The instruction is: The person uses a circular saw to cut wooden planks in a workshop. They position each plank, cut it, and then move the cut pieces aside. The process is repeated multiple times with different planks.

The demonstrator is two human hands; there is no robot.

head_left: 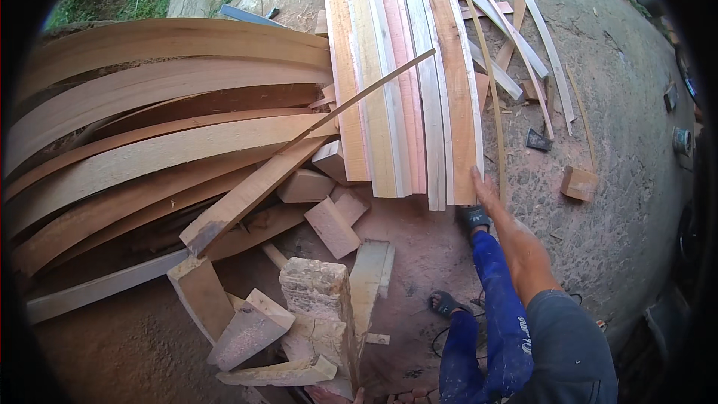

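My right hand (485, 191) is at the near right corner of a reddish-brown plank (458, 105), gripping its edge; the fingers under the wood are hidden. This plank is the rightmost of several long boards lying side by side, among them a pale yellow board (374, 90) and a pinkish board (404, 90). Across the boards rests a thin wooden strip (366, 92), slanting. At the lower edge only a small part of my left hand (359, 396) shows, beside a rough wooden block (318, 292); its fingers cannot be made out.
Wide curved planks (164, 82) are stacked on the left. Wood offcuts (333, 228) lie in a heap in front of them. Thin strips (542, 30) and a loose block (580, 183) lie on the concrete at right. My sandaled feet (449, 304) stand below the board ends, near a dark cable (436, 343).
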